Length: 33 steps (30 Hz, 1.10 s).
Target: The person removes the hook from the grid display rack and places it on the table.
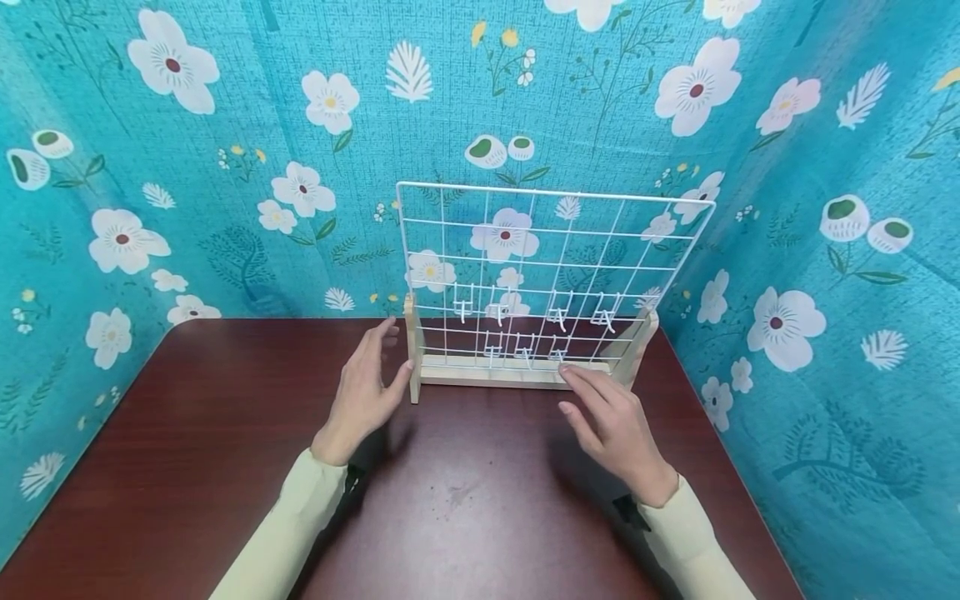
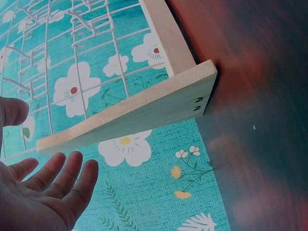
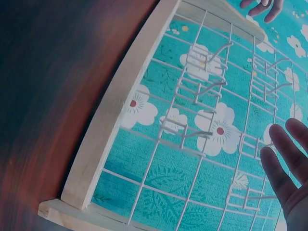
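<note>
A white wire grid rack (image 1: 555, 198) stands upright in a pale wooden base (image 1: 487, 377) with a wooden side piece at each end. Several white wire hooks (image 1: 557, 317) hang on the grid in two rows. Beside the left wooden side piece (image 2: 144, 103), my left hand (image 1: 362, 392) is held with fingers spread, gripping nothing; contact with the wood cannot be made out. My right hand (image 1: 611, 421) hovers in front of the lower right of the grid, its fingers (image 3: 284, 178) extended and holding nothing.
The rack stands on a dark reddish-brown table (image 1: 465, 500) near its back edge. Behind and to the right hangs a teal curtain (image 1: 247, 150) with white flowers. Small specks mark the tabletop in front.
</note>
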Available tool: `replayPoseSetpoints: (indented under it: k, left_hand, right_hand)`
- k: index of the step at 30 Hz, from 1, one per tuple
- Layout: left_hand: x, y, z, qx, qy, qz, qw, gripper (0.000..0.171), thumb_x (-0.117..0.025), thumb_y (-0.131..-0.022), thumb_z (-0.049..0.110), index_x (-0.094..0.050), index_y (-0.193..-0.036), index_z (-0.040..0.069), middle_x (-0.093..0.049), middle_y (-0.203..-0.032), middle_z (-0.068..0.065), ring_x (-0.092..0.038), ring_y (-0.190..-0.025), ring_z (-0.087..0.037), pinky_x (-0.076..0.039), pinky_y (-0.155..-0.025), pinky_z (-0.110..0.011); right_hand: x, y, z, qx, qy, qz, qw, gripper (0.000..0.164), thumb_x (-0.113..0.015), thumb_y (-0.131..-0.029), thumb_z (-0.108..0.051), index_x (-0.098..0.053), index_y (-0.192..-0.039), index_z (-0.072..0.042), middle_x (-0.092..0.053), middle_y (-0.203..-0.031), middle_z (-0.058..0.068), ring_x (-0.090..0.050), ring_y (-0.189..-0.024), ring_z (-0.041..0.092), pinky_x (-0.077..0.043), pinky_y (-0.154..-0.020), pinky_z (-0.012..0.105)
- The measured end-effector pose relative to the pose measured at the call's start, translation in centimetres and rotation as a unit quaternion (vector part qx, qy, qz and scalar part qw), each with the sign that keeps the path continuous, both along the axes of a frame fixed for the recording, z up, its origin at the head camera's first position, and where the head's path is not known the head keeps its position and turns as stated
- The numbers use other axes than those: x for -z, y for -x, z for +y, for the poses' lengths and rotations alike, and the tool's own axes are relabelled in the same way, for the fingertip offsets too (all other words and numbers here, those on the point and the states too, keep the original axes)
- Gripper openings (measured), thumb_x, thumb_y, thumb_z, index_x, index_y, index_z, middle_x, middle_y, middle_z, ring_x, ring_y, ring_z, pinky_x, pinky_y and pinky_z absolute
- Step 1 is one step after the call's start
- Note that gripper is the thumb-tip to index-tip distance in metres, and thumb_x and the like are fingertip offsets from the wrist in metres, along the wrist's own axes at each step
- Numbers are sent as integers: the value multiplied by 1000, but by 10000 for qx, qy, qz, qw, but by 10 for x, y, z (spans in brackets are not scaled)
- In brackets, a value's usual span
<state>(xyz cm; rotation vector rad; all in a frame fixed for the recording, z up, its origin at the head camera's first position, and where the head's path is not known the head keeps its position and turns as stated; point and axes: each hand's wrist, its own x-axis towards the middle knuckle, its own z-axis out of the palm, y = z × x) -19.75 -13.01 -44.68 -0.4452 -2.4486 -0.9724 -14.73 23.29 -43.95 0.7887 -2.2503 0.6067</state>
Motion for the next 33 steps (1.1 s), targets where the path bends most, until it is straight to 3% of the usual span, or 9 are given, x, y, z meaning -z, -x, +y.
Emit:
replayPoseSetpoints:
  k: [8,12,16,20,24,29,33]
  left_hand:
    - [0,6,1,-75,-201,-69,9997,66,-64,-91,26,-33,-149,22,-55,-132,-7,-62,-115,-25,-56,-90,-45]
    - [-1,11,1,-58,-368,52,9993,66,-65,-91,25,-34,-149,20,-57,-130,-10,-63,-113,-27,-56,-90,-46]
    - [-5,18,3,-159,-496,201,9984,65,-64,-91,25,-34,-149,21,-59,-128,-11,-64,-112,-26,-56,-91,-45]
    - [-10,23,5,-223,-542,355,9976,63,-62,-92,27,-34,-148,20,-60,-127,-11,-65,-110,-26,-56,-89,-45]
    - [-13,27,6,-169,-671,420,9967,62,-62,-92,26,-35,-148,19,-59,-127,-13,-65,-110,-28,-57,-89,-45]
    - [-14,29,7,-174,-751,376,9963,61,-62,-92,24,-36,-148,19,-59,-128,-12,-65,-110,-26,-57,-89,-43]
    - [-13,31,7,-202,-724,334,9966,61,-62,-93,25,-36,-148,20,-59,-129,-10,-65,-110,-25,-57,-90,-42]
  right_hand:
    - [-3,2,7,136,152,76,9998,45,-66,-91,-31,-61,-131,-13,-68,-121,7,-66,-107,22,-37,-110,12]
    - [-4,4,11,241,195,161,9994,43,-65,-91,-31,-63,-130,-12,-70,-116,7,-66,-100,20,-50,-96,24]
    - [-6,5,14,296,239,221,9990,42,-68,-89,-27,-64,-128,-11,-70,-111,7,-65,-94,19,-53,-83,36]
    - [-7,6,16,291,287,274,9988,47,-73,-82,-17,-64,-128,-11,-70,-108,7,-65,-90,18,-53,-80,35]
    - [-9,6,17,357,340,292,9984,43,-69,-88,-25,-64,-128,-11,-70,-106,7,-60,-81,15,-50,-73,28]
    - [-9,8,20,503,416,337,9973,43,-63,-93,-37,-64,-128,-13,-70,-105,7,-63,-83,16,-52,-76,25]
    - [-10,11,22,640,582,466,9952,40,-70,-88,-28,-66,-125,-12,-71,-102,8,-66,-85,18,-53,-78,23]
